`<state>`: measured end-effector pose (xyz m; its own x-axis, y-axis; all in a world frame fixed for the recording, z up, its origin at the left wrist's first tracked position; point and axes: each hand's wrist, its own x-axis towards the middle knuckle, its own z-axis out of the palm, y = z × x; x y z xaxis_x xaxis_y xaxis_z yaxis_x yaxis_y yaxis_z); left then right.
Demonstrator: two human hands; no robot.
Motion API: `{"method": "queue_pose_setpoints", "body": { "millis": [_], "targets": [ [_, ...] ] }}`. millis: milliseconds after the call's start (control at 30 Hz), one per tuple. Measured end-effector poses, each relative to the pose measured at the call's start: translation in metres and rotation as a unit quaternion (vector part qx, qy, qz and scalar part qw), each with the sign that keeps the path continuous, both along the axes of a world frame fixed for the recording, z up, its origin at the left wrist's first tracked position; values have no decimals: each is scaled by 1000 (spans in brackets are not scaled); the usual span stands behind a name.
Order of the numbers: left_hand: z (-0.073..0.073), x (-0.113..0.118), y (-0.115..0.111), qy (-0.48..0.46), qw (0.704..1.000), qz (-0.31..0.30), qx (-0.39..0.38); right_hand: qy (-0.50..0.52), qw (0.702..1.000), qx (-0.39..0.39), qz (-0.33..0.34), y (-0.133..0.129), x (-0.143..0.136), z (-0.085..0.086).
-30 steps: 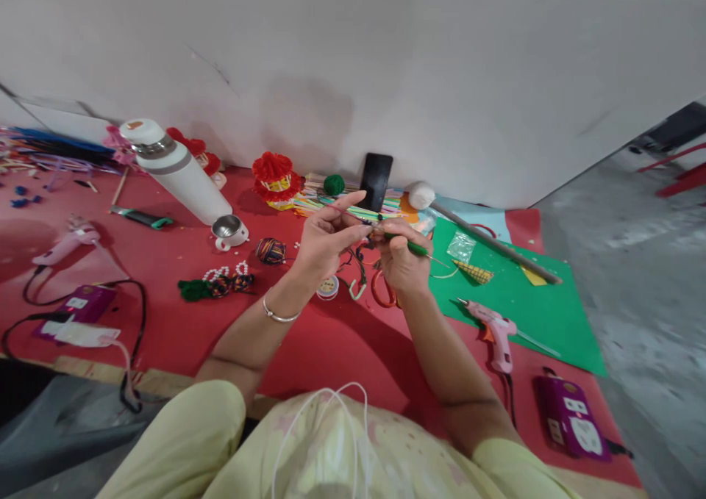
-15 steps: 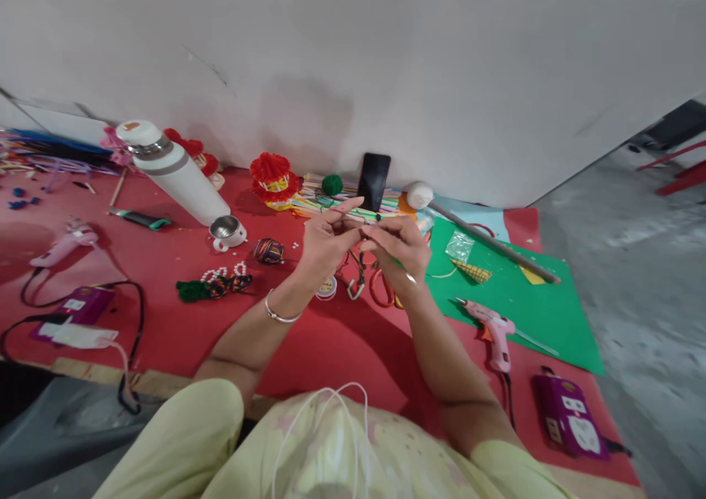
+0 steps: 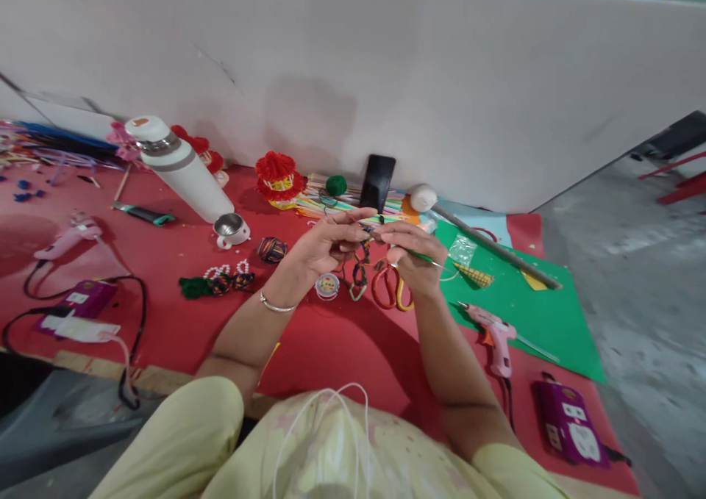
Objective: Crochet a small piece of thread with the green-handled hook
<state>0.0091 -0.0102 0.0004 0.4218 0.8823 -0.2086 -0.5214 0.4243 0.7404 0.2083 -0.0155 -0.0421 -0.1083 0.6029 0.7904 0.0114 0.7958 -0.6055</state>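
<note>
My left hand (image 3: 324, 243) pinches a small piece of dark multicoloured yarn work (image 3: 365, 246), its index finger stretched out to the right. Close beside it, my right hand (image 3: 415, 261) is closed around a slim crochet hook (image 3: 423, 256) with a green grip and a silvery end. The hook's tip is hidden at the yarn. Below the hands lie scissors (image 3: 384, 288) with red and yellow handles, a small round spool (image 3: 327, 286) and a green-and-white loop (image 3: 357, 292). A ball of multicoloured yarn (image 3: 272, 250) sits left of my left hand.
On the red table covering (image 3: 331, 352) stand a white flask (image 3: 184, 179), a metal cup (image 3: 232, 229) and a red fuzzy ornament (image 3: 279, 178). A phone (image 3: 378, 179) leans at the wall. Rightward are a pink glue gun (image 3: 499, 337), a purple power block (image 3: 571, 422) and a grey rod (image 3: 490, 242).
My hands have turned and moved slightly apart, the right one shifting to the right. The hook and dark yarn piece show more clearly now. The view has shifted a little.
</note>
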Motion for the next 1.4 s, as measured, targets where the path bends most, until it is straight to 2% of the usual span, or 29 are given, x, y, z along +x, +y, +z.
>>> {"method": "queue_pose_setpoints", "body": {
  "millis": [233, 633, 800, 933, 1033, 1133, 1267, 1333, 1400],
  "targets": [
    [1, -2, -1, 22, 1000, 13, 9, -13, 999, 17, 36, 2, 9, 11],
    [4, -8, -3, 100, 991, 47, 73, -115, 991, 37, 51, -3, 23, 26],
    [5, -13, -2, 116, 990, -4, 86, -112, 988, -18, 101, -5, 33, 29],
    [1, -9, -3, 92, 991, -48, 89, -31, 989, -63, 132, -1, 20, 17],
    [-4, -2, -3, 66, 993, -31, 96, 37, 993, -70, 82, -1, 2, 7],
    [-9, 3, -2, 70, 987, 52, 136, -4, 1000, -28, 12, -2, -7, 6],
    [-11, 11, -4, 102, 956, 168, 218, -62, 997, 42, -35, -4, -5, 10],
    [-12, 16, -7, 116, 941, 210, 237, -95, 988, 83, -83, -6, -6, 7],
    [-12, 20, -10, 108, 945, 216, 219, -115, 972, 127, -159, -8, -10, 1]
  ]
}}
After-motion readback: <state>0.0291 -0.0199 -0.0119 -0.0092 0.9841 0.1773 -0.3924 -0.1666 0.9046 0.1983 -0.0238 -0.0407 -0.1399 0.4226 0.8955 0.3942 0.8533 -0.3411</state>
